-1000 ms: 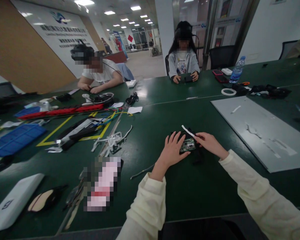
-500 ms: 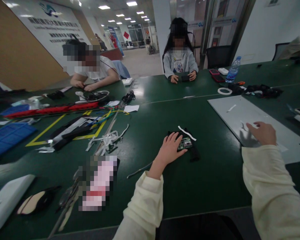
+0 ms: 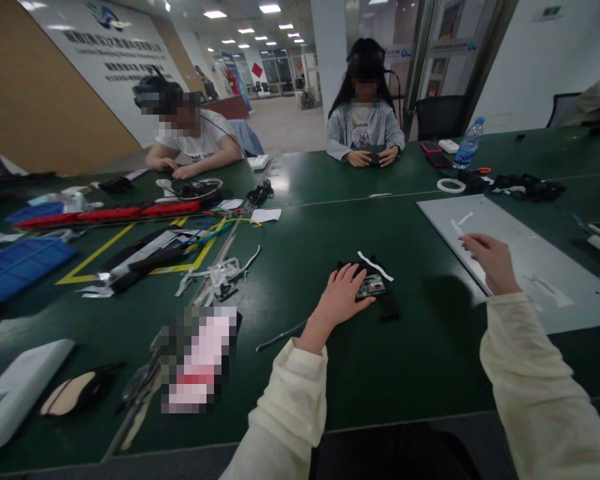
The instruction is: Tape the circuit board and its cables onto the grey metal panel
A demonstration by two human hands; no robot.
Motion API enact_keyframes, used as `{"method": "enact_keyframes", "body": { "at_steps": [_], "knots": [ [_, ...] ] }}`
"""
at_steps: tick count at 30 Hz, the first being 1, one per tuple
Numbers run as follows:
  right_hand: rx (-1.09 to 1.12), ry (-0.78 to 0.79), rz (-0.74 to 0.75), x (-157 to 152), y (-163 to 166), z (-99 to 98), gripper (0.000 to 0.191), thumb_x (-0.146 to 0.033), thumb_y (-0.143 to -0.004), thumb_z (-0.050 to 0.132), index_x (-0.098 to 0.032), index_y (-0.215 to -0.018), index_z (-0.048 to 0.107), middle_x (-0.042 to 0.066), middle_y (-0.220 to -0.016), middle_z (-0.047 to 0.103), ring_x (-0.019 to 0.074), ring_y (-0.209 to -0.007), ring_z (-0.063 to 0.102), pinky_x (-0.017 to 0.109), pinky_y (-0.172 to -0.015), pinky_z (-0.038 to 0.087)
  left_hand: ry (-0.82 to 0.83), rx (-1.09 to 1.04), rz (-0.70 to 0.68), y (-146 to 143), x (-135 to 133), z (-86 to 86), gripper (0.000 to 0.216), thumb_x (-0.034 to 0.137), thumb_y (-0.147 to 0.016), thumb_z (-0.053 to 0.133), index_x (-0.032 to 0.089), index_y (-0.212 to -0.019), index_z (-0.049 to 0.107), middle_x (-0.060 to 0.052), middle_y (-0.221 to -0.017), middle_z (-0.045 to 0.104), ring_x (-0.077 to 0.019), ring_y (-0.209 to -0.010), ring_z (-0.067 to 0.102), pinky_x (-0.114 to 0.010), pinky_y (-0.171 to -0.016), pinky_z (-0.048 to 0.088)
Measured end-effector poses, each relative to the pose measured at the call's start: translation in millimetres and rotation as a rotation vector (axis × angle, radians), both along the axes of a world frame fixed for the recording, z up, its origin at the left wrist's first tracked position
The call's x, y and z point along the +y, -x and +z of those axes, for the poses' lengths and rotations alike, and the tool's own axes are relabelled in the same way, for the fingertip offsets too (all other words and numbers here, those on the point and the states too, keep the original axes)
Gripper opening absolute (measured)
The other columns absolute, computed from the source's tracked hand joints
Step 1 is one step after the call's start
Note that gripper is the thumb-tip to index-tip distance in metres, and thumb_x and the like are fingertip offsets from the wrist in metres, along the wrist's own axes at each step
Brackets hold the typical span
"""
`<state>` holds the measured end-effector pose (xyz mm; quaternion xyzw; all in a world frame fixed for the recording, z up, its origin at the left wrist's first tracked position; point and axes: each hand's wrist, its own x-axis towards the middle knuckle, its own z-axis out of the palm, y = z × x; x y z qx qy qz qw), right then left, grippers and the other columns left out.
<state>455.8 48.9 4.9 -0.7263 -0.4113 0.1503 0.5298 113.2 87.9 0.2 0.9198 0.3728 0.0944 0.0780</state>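
My left hand (image 3: 343,293) lies with outstretched fingers over a black device with a bare green circuit board (image 3: 371,287). Its thumb rests along the near edge of the board, and the palm hides the device's left part. A wavy white tape strip (image 3: 375,266) lies across the device's far side. Over the left edge of a light grey board (image 3: 545,257), my right hand (image 3: 491,261) pinches a short white tape strip (image 3: 455,227) between thumb and forefinger. Close behind that strip, another small white strip (image 3: 465,218) lies on the grey board.
A tangle of white tape scraps (image 3: 220,279) and a pixelated pink item (image 3: 205,360) lie to the left. Farther left are a mouse (image 3: 70,393), a white case (image 3: 23,393) and a blue basket (image 3: 25,267). A tape roll (image 3: 451,185) and a bottle (image 3: 469,143) stand beyond. Two people sit opposite.
My right hand has moved left and slightly up over the grey board's left edge, carrying the tape strip. My left hand stays on the device.
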Motion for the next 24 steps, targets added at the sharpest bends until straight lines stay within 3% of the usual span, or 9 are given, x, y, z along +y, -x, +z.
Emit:
{"method": "enact_keyframes", "body": {
  "at_steps": [2,6,9,11,14,17,20,24],
  "knots": [
    [0.192,-0.017,0.222,5,39,6.2,0.034,-0.045,-0.078,0.061,-0.019,-0.097,0.069,0.006,-0.085,0.066,0.0151,-0.072,0.058,0.026,-0.059,0.042,-0.004,-0.007,0.001,0,-1,0.8,0.064,0.055,-0.088,0.048,0.024,-0.142,0.034,-0.01,-0.151,0.032,-0.0294,-0.141,0.025,-0.052,-0.113,0.025],
    [0.324,0.02,0.703,-2,140,23.2,0.033,-0.041,-0.081,0.06,-0.021,-0.107,0.067,0.002,-0.08,0.064,0.0136,-0.068,0.057,0.026,-0.059,0.044,-0.021,-0.037,0.002,0,-2,-0.2,0.062,0.051,-0.086,0.053,0.024,-0.14,0.037,-0.011,-0.148,0.036,-0.029,-0.14,0.027,-0.051,-0.112,0.025],
    [0.321,0.035,0.879,-12,198,28.4,0.041,-0.036,-0.088,0.053,-0.025,-0.127,0.054,0.001,-0.081,0.063,0.0144,-0.07,0.06,0.027,-0.065,0.049,-0.017,-0.05,-0.02,2,-1,-3.9,0.058,0.041,-0.086,0.054,0.022,-0.139,0.039,-0.011,-0.147,0.038,-0.0272,-0.139,0.028,-0.049,-0.114,0.023],
    [0.133,0.056,0.883,-17,220,25.8,0.043,-0.031,-0.09,0.05,-0.025,-0.133,0.048,0.002,-0.087,0.065,0.0149,-0.073,0.062,0.029,-0.069,0.05,-0.008,-0.045,-0.04,5,0,-7.5,0.056,0.035,-0.087,0.052,0.021,-0.14,0.038,-0.011,-0.148,0.037,-0.0264,-0.14,0.027,-0.048,-0.115,0.022],
    [-0.368,0.177,0.774,-23,234,20.1,0.038,-0.028,-0.093,0.044,-0.022,-0.13,0.05,0.009,-0.096,0.067,0.02,-0.079,0.065,0.034,-0.073,0.05,-0.017,-0.042,-0.061,10,3,-13.1,0.057,0.034,-0.088,0.049,0.021,-0.142,0.036,-0.011,-0.15,0.034,-0.0268,-0.141,0.024,-0.049,-0.114,0.021],
    [-0.761,0.325,0.67,-28,239,21.5,0.043,-0.034,-0.096,0.035,-0.019,-0.136,0.043,0.016,-0.097,0.066,0.0252,-0.077,0.066,0.036,-0.066,0.05,-0.045,-0.043,-0.072,11,5,-15.9,0.058,0.035,-0.087,0.05,0.021,-0.142,0.035,-0.01,-0.15,0.033,-0.0262,-0.142,0.023,-0.047,-0.115,0.021],
    [-0.864,0.372,0.649,-34,239,30.3,0.053,-0.041,-0.095,0.036,-0.017,-0.143,0.032,0.017,-0.099,0.067,0.0249,-0.074,0.066,0.034,-0.062,0.05,-0.043,-0.02,-0.079,10,5,-14.0,0.059,0.035,-0.086,0.051,0.02,-0.142,0.035,-0.012,-0.15,0.033,-0.0263,-0.141,0.024,-0.046,-0.114,0.022],
    [-0.696,0.307,0.732,-24,199,39.3,0.059,-0.045,-0.092,0.045,-0.024,-0.145,0.028,0.009,-0.094,0.068,0.0213,-0.075,0.066,0.032,-0.067,0.051,-0.036,0.021,-0.032,4,5,-9.2,0.06,0.041,-0.087,0.051,0.021,-0.141,0.035,-0.012,-0.15,0.034,-0.0291,-0.14,0.027,-0.051,-0.111,0.026]
  ]
}}
